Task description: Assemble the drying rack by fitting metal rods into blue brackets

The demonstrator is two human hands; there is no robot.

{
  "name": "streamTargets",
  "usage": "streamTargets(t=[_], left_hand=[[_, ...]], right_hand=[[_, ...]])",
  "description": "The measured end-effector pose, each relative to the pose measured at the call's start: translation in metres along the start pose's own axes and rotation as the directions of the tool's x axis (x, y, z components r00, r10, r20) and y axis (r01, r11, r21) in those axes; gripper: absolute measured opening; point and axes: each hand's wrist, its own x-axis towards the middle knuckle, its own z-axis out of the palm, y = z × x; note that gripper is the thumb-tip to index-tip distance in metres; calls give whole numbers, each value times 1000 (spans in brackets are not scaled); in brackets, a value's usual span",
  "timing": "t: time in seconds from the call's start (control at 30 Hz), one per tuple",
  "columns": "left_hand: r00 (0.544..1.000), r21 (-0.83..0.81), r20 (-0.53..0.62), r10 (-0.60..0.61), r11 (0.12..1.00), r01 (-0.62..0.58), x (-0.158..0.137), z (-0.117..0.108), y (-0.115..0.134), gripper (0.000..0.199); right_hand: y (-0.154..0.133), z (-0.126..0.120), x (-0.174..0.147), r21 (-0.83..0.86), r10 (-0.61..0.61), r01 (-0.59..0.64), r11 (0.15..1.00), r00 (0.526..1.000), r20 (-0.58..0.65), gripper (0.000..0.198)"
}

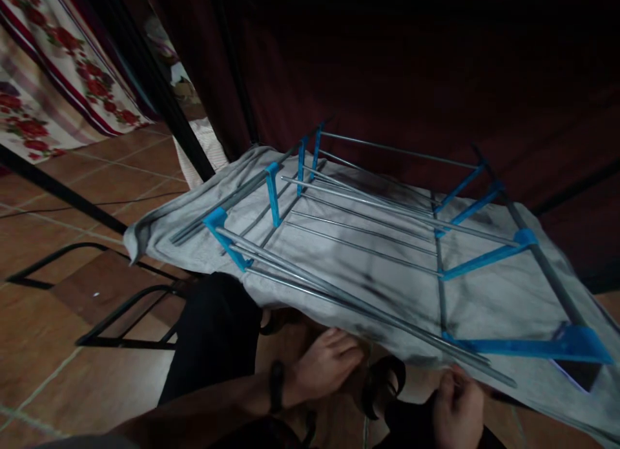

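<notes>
A partly built rack of thin metal rods (pixel 368 200) and blue plastic brackets (pixel 489 258) stands on a grey cloth. Several rods near me cross at a slant, with loose ends (pixel 501 375) pointing right. My left hand (pixel 329 362), with a dark band on its wrist, is closed in front of the cloth's near edge, apart from the rods; its palm is hidden. My right hand (pixel 458 407) is closed just below the slanting rod ends, thumb against the fingers. Whatever it may hold is too dim and small to make out.
The grey cloth (pixel 387 261) covers a low surface by a dark red curtain (pixel 368 68). A dark phone-like object (pixel 578 375) lies beneath the right front bracket. Black metal bars (pixel 126 320) jut out at left, over the tiled floor (pixel 111 158). A flowered cloth (pixel 62 61) hangs behind.
</notes>
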Motion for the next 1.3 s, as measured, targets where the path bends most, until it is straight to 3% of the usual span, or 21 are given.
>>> streamTargets(t=[0.07, 0.1, 0.13, 0.17, 0.2, 0.23, 0.27, 0.3, 0.37, 0.43, 0.47, 0.57, 0.67, 0.8, 0.97, 1.13, 1.3], left_hand=[[969, 16, -120, -214, 976, 217, -54, -32, -29, 29], [917, -4, -227, -328, 942, 336, -76, -49, -43, 27], [832, -35, -369, -415, 900, 433, -95, -67, -58, 25], [711, -71, -521, -472, 854, 515, -109, -86, -71, 24], [554, -114, -664, -502, 800, 588, -118, -103, -84, 24], [433, -162, -743, -510, 765, 623, -122, -120, -95, 26], [388, -196, -765, -515, 759, 621, -122, -134, -106, 33], [396, -217, -757, -520, 771, 598, -120, -146, -117, 42], [479, -250, -703, -525, 814, 524, -108, -160, -138, 54], [544, -268, -657, -522, 836, 479, -95, -165, -158, 50], [553, -274, -647, -525, 836, 475, -89, -164, -168, 47], [525, -295, -652, -548, 820, 490, -75, -156, -189, 39], [447, -330, -699, -559, 806, 491, -65, -147, -194, 32], [418, -300, -735, -534, 809, 506, -54, -138, -187, 24], [471, -266, -701, -535, 810, 523, -49, -130, -187, 15], [462, -312, -685, -564, 800, 513, -49, -127, -197, 15], [399, -466, -659, -638, 762, 449, -49, -122, -205, 26]], right_hand=[[-34, 13, -17, 69, -135, 129, 989, 988, 79, 40], [-54, 22, -22, 107, -202, 189, 976, 972, 121, 38], [-74, 32, -23, 135, -264, 244, 960, 951, 160, 38], [-94, 44, -22, 150, -321, 296, 943, 928, 189, 39], [-114, 56, -18, 152, -375, 348, 925, 899, 225, 40], [-133, 68, -13, 138, -417, 395, 909, 871, 259, 41], [-149, 80, -7, 109, -453, 442, 891, 841, 295, 41], [-164, 91, 0, 79, -488, 494, 866, 798, 354, 40], [-187, 109, 10, 32, -530, 592, 805, 695, 486, 38], [-202, 120, 18, -9, -533, 662, 749, 611, 585, 36], [-206, 123, 20, -24, -529, 686, 727, 581, 619, 36], [-214, 120, 26, -19, -523, 740, 672, 493, 696, 35], [-217, 109, 29, 13, -539, 782, 623, 416, 733, 31], [-212, 94, 30, 21, -510, 772, 636, 400, 761, 28], [-199, 87, 37, 35, -434, 696, 717, 407, 804, 28], [-199, 85, 51, 110, -423, 631, 768, 371, 827, 26], [-207, 91, 43, 24, -436, 688, 726, 433, 789, 27]])
